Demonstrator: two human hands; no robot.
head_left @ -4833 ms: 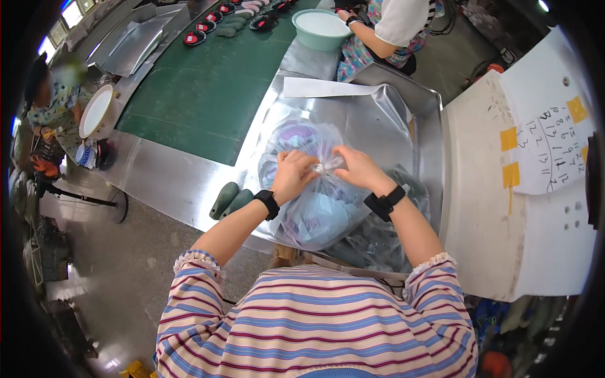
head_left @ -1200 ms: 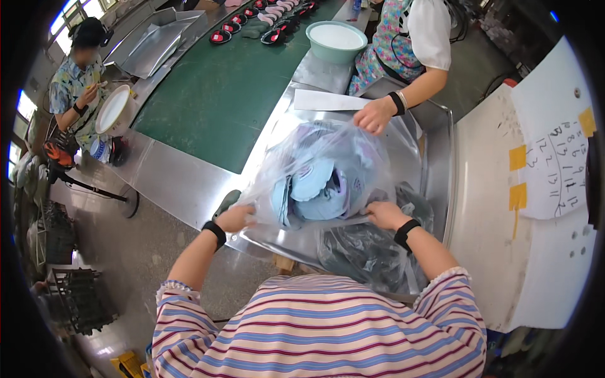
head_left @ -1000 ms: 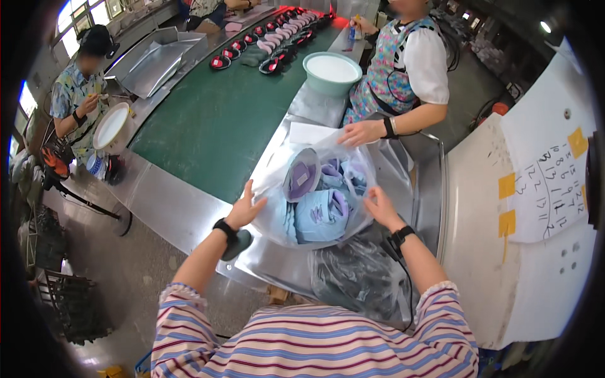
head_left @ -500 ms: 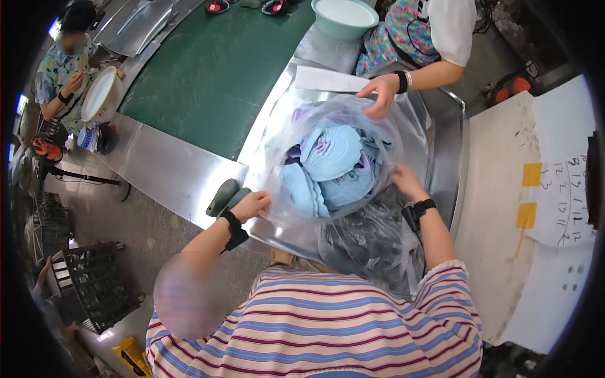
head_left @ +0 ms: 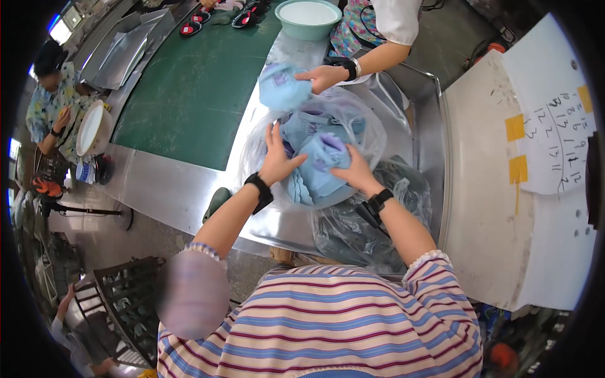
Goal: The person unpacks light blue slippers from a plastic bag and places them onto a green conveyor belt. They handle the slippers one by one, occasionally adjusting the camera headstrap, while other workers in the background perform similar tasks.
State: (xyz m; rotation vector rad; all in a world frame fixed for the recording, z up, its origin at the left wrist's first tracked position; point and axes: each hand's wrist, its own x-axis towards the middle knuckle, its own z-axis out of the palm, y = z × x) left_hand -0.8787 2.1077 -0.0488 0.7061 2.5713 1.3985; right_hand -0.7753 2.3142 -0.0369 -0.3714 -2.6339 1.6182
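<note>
By the near edge of the counter [head_left: 170, 189], unbagging seemed underway: right hand [head_left: 360, 171] pinching a blue piece [head_left: 328, 150], left hand [head_left: 277, 160] spread, probably needed next to steady the bag [head_left: 373, 131].

I see a bright window [head_left: 60, 31] at upper left; a metal table [head_left: 164, 179] with a green top [head_left: 195, 101] reaches the upper edge; grey floor [head_left: 148, 234] lower left, beside a dark rack [head_left: 129, 290]; a pale board [head_left: 482, 176] stands right.
</note>
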